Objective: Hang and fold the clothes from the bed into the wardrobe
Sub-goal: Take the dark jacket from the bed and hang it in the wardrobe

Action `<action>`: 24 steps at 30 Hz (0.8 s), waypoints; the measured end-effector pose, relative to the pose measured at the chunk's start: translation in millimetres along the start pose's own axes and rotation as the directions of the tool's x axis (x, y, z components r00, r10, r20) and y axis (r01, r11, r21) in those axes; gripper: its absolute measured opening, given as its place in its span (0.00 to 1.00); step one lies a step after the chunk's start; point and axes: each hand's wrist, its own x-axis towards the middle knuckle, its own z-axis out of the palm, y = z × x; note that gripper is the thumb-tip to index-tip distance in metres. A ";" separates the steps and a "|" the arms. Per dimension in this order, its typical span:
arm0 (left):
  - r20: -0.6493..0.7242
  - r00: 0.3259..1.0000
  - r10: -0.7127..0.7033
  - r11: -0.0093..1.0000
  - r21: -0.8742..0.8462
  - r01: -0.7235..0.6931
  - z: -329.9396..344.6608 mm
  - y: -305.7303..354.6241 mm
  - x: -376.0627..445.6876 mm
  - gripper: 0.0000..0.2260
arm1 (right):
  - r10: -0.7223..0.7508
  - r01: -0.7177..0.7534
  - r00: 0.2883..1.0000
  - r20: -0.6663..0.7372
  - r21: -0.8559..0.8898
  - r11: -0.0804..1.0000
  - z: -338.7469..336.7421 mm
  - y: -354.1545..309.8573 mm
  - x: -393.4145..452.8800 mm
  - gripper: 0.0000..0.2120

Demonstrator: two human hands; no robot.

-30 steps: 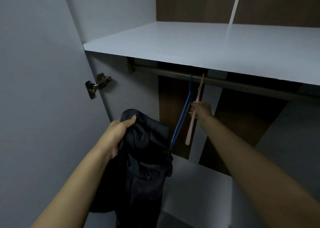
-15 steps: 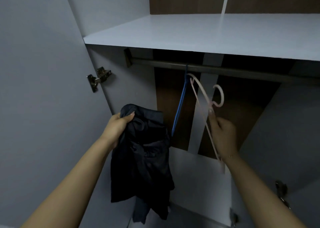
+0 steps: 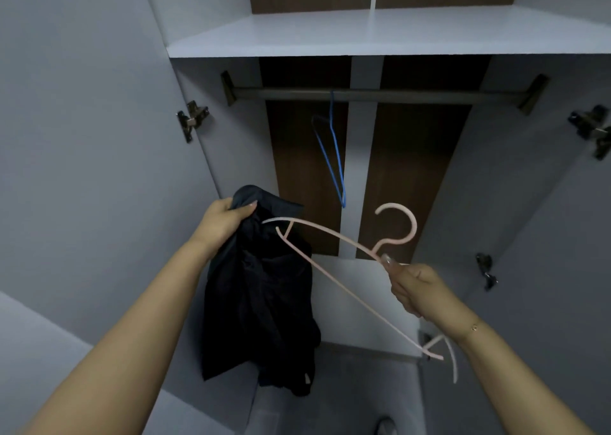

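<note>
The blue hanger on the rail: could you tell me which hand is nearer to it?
Left. The left hand, gripping the dark garment, is below-left of the blue hanger; the right hand, holding the pink hanger, is lower right.

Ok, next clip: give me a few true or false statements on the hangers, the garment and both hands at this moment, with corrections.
1. The left hand grips the dark garment. True.
2. The pink hanger hangs on the rail. False: the right hand holds it below the rail, off it.
3. The blue hanger hangs on the rail. True.
4. The garment is already on the pink hanger. False: it hangs bunched from the left hand.
5. The shelf above the rail holds folded clothes. False: none show there.
</note>
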 end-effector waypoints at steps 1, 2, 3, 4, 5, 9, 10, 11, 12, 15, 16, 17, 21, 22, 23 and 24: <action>0.002 0.999 0.038 0.995 0.091 -0.038 -0.8 0.2 -4.8 0.11 | 0.010 -0.010 1.000 0.016 -0.012 1.000 1.7 -0.6 -3.2 0.27; 0.010 0.996 0.085 0.977 0.196 -0.086 -1.1 0.9 -9.7 0.11 | 0.025 -0.024 0.999 0.037 -0.022 0.999 3.5 -1.6 -5.3 0.27; 0.026 0.990 0.139 0.939 0.314 -0.140 -0.7 2.2 -14.4 0.12 | 0.045 -0.043 0.997 0.060 -0.027 0.999 6.1 -3.4 -6.0 0.26; 0.054 0.979 0.195 0.878 0.435 -0.199 0.4 2.9 -18.9 0.13 | 0.067 -0.065 0.994 0.083 -0.024 0.998 9.6 -5.8 -5.6 0.26; 0.091 0.966 0.243 0.802 0.541 -0.253 2.5 3.0 -22.8 0.14 | 0.090 -0.088 0.991 0.102 -0.022 0.996 14.3 -8.5 -4.5 0.25; 0.128 0.929 0.348 0.618 0.713 -0.330 4.8 8.0 -32.3 0.09 | 0.163 -0.157 0.968 0.188 -0.050 0.986 28.2 -19.9 4.9 0.26; 0.104 0.932 0.346 0.619 0.721 -0.311 2.4 10.3 -31.6 0.09 | 0.168 -0.159 0.959 0.227 -0.060 0.986 28.1 -22.0 7.5 0.26; 0.074 0.939 0.336 0.629 0.725 -0.282 -0.1 13.6 -31.4 0.09 | 0.168 -0.154 0.950 0.265 -0.073 0.985 27.4 -23.6 9.7 0.26; 0.052 0.944 0.325 0.631 0.732 -0.258 -1.0 16.6 -31.8 0.09 | 0.170 -0.151 0.940 0.295 -0.085 0.985 27.0 -24.5 11.3 0.27; 0.092 0.942 0.322 0.578 0.769 -0.272 12.2 24.1 -37.0 0.10 | 0.164 -0.142 0.927 0.338 -0.090 0.986 28.0 -26.0 17.3 0.28; 0.120 0.938 0.324 0.588 0.752 -0.299 20.6 25.6 -40.2 0.09 | 0.148 -0.129 0.928 0.341 -0.077 0.989 29.2 -27.4 20.1 0.28; 0.142 0.930 0.340 0.625 0.705 -0.336 29.7 27.2 -44.8 0.09 | 0.124 -0.114 0.937 0.326 -0.050 0.992 29.7 -27.8 23.5 0.27; 0.051 0.911 0.409 0.814 0.431 -0.390 48.6 30.7 -64.3 0.16 | 0.057 -0.066 0.995 0.081 0.122 0.990 37.9 -21.4 36.9 0.28; 0.030 0.912 0.408 0.823 0.421 -0.382 49.6 29.3 -67.4 0.17 | 0.014 -0.017 1.000 0.023 0.117 0.993 41.4 -17.5 38.1 0.29; 0.042 0.905 0.423 0.807 0.437 -0.397 51.7 28.7 -72.1 0.15 | -0.062 0.062 0.998 -0.003 0.093 0.994 44.4 -13.9 38.1 0.30; 0.079 0.916 0.394 0.772 0.513 -0.376 52.7 26.6 -75.5 0.10 | -0.164 0.163 0.987 -0.001 0.076 0.984 46.4 -11.6 36.8 0.30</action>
